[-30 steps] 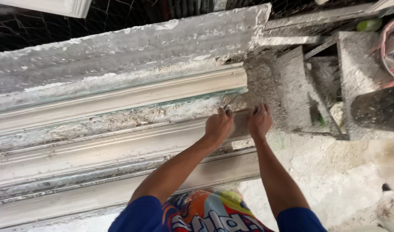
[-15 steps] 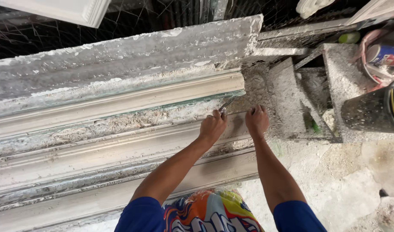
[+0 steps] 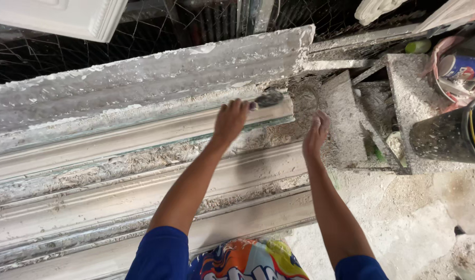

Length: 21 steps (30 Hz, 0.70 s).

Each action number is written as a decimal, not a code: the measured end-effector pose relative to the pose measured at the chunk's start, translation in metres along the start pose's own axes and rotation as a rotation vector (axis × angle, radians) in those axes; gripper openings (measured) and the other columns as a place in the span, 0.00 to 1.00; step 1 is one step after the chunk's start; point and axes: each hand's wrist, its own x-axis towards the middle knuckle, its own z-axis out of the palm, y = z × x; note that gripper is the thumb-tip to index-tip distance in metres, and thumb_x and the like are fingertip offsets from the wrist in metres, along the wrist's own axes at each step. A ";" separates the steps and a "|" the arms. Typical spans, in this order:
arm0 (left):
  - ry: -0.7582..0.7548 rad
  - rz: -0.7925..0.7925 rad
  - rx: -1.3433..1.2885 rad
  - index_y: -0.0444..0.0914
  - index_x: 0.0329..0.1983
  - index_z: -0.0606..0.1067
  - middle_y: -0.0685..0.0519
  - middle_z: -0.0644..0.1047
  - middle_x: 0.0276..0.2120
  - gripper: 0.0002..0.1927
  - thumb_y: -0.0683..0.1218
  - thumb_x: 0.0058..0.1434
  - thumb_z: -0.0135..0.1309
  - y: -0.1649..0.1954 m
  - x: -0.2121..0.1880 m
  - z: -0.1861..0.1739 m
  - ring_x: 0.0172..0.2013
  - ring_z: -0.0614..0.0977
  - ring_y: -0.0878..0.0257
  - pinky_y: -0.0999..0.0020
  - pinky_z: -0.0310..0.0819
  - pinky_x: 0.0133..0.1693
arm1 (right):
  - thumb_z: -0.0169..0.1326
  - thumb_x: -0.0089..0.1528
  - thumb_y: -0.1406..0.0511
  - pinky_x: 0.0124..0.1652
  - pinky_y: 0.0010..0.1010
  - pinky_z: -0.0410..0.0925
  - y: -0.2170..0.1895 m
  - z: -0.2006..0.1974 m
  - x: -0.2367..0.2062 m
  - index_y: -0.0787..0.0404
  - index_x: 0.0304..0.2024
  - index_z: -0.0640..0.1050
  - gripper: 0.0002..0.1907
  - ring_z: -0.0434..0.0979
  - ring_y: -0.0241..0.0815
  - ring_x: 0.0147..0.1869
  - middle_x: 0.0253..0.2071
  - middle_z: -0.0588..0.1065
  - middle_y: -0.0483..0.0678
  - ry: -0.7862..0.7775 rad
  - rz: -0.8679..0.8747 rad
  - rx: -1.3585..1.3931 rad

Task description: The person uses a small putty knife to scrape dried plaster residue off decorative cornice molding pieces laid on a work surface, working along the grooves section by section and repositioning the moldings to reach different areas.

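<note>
Roughly, the frame was filled by long plaster cornice mouldings (image 3: 144,171) running from lower left to upper centre. I counted four white profiled lengths side by side, with a crusted, plaster-caked mould board (image 3: 144,83) above them; the exact count at the lower edge was uncertain.

One dark cylindrical drum (image 3: 445,137) sat at the right edge. One bucket (image 3: 458,70) with a can inside was in the upper right corner. One white framed panel (image 3: 61,18) occupied the upper left, in front of wire mesh (image 3: 196,26). Rough grey blocks (image 3: 346,119), at least two, stood right of centre.

Left hand (image 3: 229,122), centre frame, was closed around the handle of a small scraper-like tool (image 3: 266,99); its blade lay at the top edge of the upper moulding near that piece's right end. Right hand (image 3: 316,136), just right of it, was loosely open, fingers slightly curled, resting on or just above the crumbly plaster at the mouldings' end. Whether it touched, I could not tell.

Risk judged: the blade worked close to a thin cast edge, so too much pressure or a slip could chip the profile or gouge the face. The right hand lay in the tool's line; a slip toward it could nick the fingers. Loose crumbs underfoot of the blade might make it skip.
</note>
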 end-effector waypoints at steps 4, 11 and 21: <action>-0.007 0.047 -0.064 0.36 0.53 0.74 0.45 0.75 0.47 0.14 0.46 0.66 0.53 -0.049 0.005 0.013 0.51 0.77 0.50 0.53 0.73 0.54 | 0.38 0.67 0.54 0.61 0.54 0.64 0.008 0.046 0.025 0.63 0.64 0.67 0.28 0.67 0.56 0.67 0.61 0.68 0.57 0.010 0.424 0.700; -0.045 0.035 -0.225 0.32 0.53 0.72 0.42 0.73 0.51 0.20 0.48 0.62 0.54 -0.074 -0.009 0.051 0.53 0.74 0.46 0.50 0.69 0.56 | 0.25 0.61 0.43 0.59 0.60 0.62 0.037 0.087 0.049 0.62 0.57 0.72 0.40 0.71 0.60 0.63 0.56 0.73 0.58 -0.026 0.737 0.887; -0.130 0.024 -0.248 0.33 0.54 0.71 0.43 0.72 0.53 0.20 0.47 0.61 0.56 -0.077 -0.021 0.082 0.54 0.74 0.47 0.51 0.70 0.56 | 0.43 0.60 0.44 0.60 0.69 0.62 0.059 0.098 0.063 0.56 0.53 0.71 0.29 0.70 0.59 0.67 0.58 0.72 0.56 0.305 0.924 0.985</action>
